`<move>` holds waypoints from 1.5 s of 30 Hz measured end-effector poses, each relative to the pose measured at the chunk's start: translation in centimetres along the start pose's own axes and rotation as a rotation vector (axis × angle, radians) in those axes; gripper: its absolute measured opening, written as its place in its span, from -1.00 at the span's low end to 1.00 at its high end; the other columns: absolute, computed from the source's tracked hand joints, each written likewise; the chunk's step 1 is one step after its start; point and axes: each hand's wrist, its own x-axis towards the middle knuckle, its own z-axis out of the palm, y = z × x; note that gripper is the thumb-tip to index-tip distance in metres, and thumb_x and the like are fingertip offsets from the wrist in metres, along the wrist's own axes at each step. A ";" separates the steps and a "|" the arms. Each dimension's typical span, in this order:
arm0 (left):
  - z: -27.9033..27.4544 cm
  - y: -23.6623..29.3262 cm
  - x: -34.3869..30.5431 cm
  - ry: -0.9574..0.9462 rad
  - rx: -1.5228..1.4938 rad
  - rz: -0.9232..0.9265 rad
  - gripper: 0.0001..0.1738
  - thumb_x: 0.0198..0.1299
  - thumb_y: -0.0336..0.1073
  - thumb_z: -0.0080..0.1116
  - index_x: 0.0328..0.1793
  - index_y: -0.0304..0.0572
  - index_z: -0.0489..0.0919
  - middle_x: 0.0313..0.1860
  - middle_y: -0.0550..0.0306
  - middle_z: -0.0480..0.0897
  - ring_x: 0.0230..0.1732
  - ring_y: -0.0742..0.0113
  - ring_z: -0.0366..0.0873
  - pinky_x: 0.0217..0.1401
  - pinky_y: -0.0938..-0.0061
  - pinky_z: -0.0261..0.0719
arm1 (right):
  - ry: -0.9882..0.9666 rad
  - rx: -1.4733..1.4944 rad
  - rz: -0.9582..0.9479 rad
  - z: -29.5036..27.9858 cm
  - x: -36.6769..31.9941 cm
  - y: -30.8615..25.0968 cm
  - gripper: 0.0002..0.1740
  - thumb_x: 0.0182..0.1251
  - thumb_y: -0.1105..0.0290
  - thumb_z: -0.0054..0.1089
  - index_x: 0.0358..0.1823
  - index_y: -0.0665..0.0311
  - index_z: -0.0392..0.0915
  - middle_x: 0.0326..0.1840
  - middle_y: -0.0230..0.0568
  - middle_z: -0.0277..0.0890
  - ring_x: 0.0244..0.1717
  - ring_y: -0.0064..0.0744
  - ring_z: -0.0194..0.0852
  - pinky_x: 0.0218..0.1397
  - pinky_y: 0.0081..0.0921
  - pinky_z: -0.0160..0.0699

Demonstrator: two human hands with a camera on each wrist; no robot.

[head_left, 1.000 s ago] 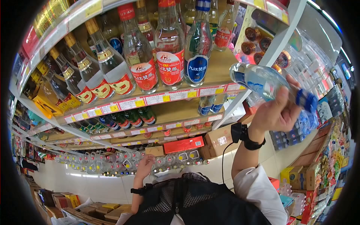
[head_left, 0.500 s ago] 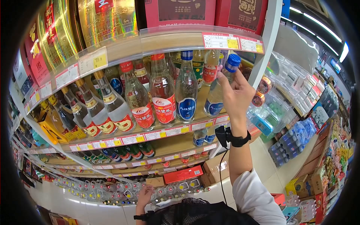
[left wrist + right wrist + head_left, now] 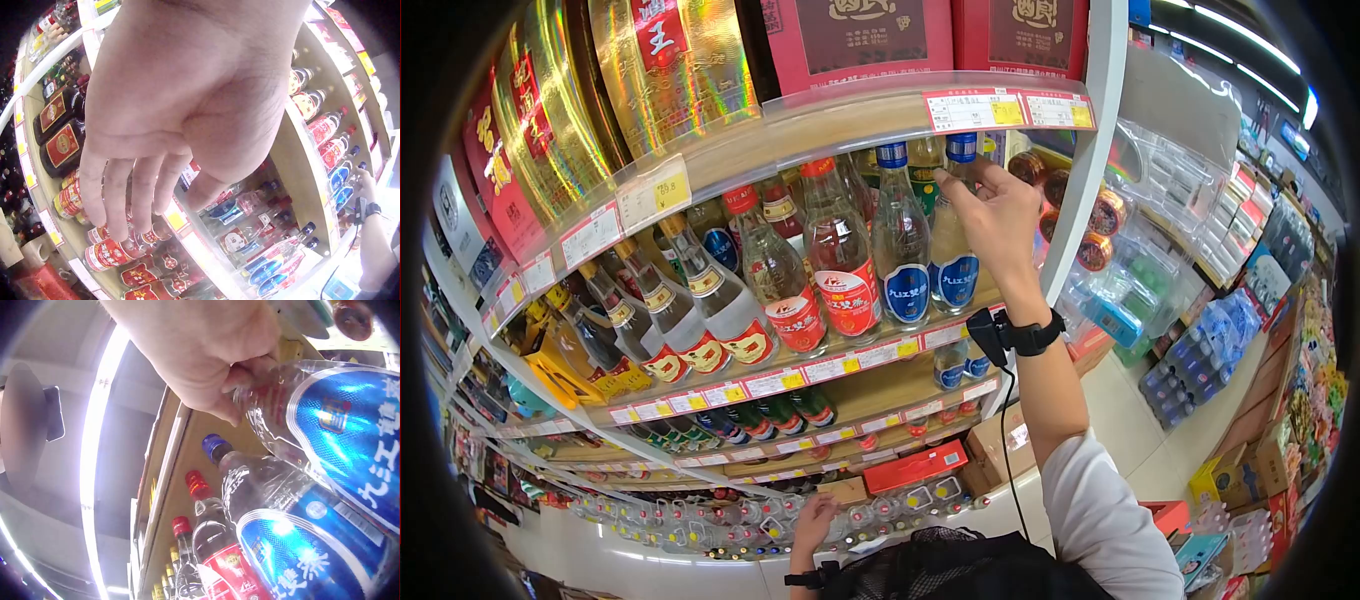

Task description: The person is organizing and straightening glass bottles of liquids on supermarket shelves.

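Note:
My right hand (image 3: 1003, 225) grips a clear glass liquor bottle (image 3: 953, 278) by its neck, just under the blue cap. That bottle stands upright at the right end of the shelf, its blue oval label facing out. Close on its left is a matching blue-label bottle (image 3: 903, 285). In the right wrist view my thumb and fingers pinch the neck of the held bottle (image 3: 350, 425), and the matching bottle (image 3: 294, 537) is beside it. My left hand (image 3: 814, 520) hangs low with nothing in it; its loose fingers show large in the left wrist view.
Red-label bottles (image 3: 843, 285) line the shelf further left. A clear guard strip (image 3: 850, 95) and boxed liquor sit above. The white shelf post (image 3: 1090, 170) rises right of my hand. Large jugs (image 3: 730, 515) stand on the floor below.
My right hand has brought the bottle in from the right, tilted at first, then set it upright beside the matching blue-label bottle. The head view has shifted up the shelves. My left hand still hangs low.

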 end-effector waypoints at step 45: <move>-18.0 -2.6 -5.8 -0.192 0.110 -0.108 -0.73 0.37 -0.32 0.13 0.10 -0.31 0.53 -0.15 0.08 0.70 -0.16 0.40 0.65 -0.06 0.51 0.60 | -0.137 -0.750 0.245 3.0 -24.2 12.5 -0.50 0.10 0.42 0.28 0.09 0.46 0.44 -0.10 0.32 0.57 -0.08 0.27 0.55 -0.03 0.01 0.56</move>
